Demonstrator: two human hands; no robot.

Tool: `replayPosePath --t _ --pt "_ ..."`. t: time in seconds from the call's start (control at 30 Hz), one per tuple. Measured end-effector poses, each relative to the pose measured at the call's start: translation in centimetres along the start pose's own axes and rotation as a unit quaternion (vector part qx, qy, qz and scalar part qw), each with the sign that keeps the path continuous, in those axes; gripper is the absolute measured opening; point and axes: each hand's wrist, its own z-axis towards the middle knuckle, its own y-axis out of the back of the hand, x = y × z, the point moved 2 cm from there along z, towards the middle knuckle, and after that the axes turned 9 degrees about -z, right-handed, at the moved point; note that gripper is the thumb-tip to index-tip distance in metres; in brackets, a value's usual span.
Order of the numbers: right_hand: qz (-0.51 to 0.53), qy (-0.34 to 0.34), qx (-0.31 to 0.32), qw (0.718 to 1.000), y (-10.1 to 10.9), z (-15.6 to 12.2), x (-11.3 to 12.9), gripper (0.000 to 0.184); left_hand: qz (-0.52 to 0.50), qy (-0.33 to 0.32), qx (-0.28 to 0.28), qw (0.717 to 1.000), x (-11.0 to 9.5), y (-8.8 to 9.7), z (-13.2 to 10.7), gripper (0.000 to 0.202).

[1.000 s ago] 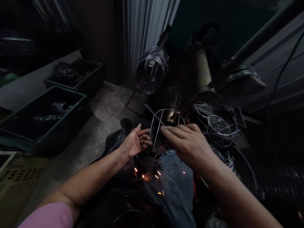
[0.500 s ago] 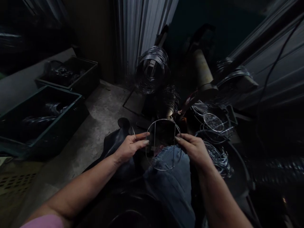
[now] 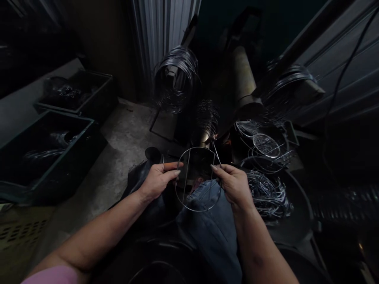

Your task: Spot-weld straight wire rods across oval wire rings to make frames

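Note:
Between my hands is a round wire ring (image 3: 194, 210) with two straight wires running across it, held above my denim-covered lap. My left hand (image 3: 160, 178) pinches the ring's left edge between thumb and fingers. At its right edge, my right hand (image 3: 232, 181) pinches the ring and a straight wire. Behind the ring's top, a brass-coloured cylinder (image 3: 205, 137) of a machine shows, partly hidden in shadow. A wire slants from near it down toward my right hand; whether it joins the ring I cannot tell.
Ahead stands a large coil of wire (image 3: 177, 63). On the right, a round tub (image 3: 299, 225) holds tangled wire pieces (image 3: 266, 193), with wire frames (image 3: 266, 146) behind. Left are a green bin (image 3: 85, 132) with metal parts, another bin (image 3: 103, 85) and a yellow crate (image 3: 26, 221).
The view has shifted slightly, so the surroundings sit differently. Both hands and the ring appear a little further left, and the ring faces me more squarely. Both hands keep their grip.

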Motion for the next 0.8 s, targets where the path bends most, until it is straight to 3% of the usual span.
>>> replayPosePath --t 0.17,0.33,0.5,0.8 --pt "0.029 -0.01 0.009 0.999 -0.4 0.9 1.5 0.026 -0.013 -0.01 0.004 1.0 -0.7 -0.3 1.0 0.033" --pt "0.113 -0.04 0.094 0.988 -0.3 1.2 1.4 0.025 -0.028 -0.004 0.006 1.0 -0.8 -0.5 1.3 0.033" --pt "0.151 -0.039 0.14 0.978 0.3 1.3 0.7 0.021 -0.012 -0.009 0.025 1.0 -0.7 -0.9 1.3 0.03" --pt "0.014 0.003 -0.034 0.999 0.3 0.4 0.0 0.025 0.008 -0.017 0.02 1.0 0.0 -1.2 1.4 0.027"
